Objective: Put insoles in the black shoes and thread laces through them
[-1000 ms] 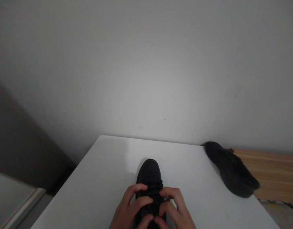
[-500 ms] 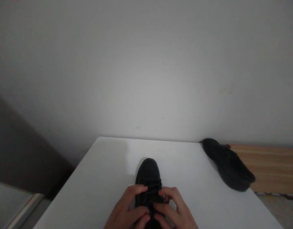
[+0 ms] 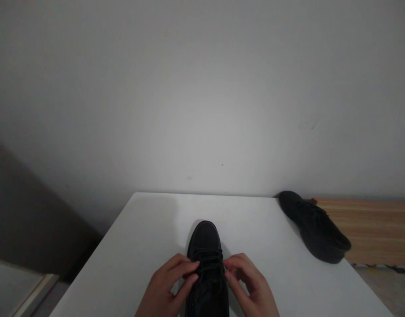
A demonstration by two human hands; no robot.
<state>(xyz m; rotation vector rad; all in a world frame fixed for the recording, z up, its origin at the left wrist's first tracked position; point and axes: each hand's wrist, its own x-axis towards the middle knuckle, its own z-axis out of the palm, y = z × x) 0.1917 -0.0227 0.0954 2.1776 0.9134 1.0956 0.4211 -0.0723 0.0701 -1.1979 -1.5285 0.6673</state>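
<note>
A black lace-up shoe (image 3: 205, 237) rests on the white table (image 3: 156, 224), its toe pointing away from me and its heel cut off by the bottom of the view. Dark shoelaces (image 3: 209, 259) cross its top in several rows. At the shoe's left edge, my left hand (image 3: 171, 281) has thumb and forefinger closed on the lace by the eyelets. My right hand (image 3: 252, 281) does likewise on the right edge. The lace ends are hard to make out, black on black. Inside the shoe's opening it is dark.
A second black shoe (image 3: 314, 229) lies at the table's right edge, its heel end reaching past it. Beyond are a wood-grain board (image 3: 370, 224) and the floor. A pale wall (image 3: 202, 110) rises behind the table; a light panel (image 3: 14, 286) stands at lower left.
My hands have drawn apart from over the middle of the shoe to its two sides. More of the laces and the shoe's opening now shows. The second shoe stays in place.
</note>
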